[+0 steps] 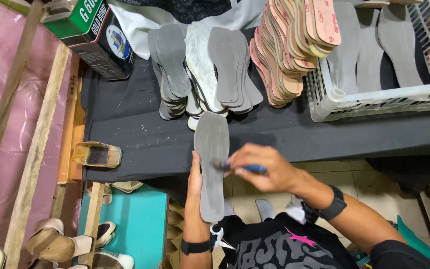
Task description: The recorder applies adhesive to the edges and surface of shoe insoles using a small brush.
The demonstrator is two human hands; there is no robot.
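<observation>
left wrist: black band (197,246) | right wrist: black watch strap (335,203) | torso: black shirt (284,244), grey lettering, pink mark | arms: bare below short sleeves

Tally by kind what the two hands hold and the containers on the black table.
Flat grey shoe insole in left hand: 1
Blue-handled brush in right hand: 1
White plastic basket: 1
Green-and-black metal tin: 1
Small glue-stained tray: 1
Total: 5

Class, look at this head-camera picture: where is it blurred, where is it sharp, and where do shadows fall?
Head view: the right hand and its blue-handled brush are motion-smeared; the grey insole in the left hand and the stacked insoles stay sharp; soft, even light, with shadow under the white basket.
</observation>
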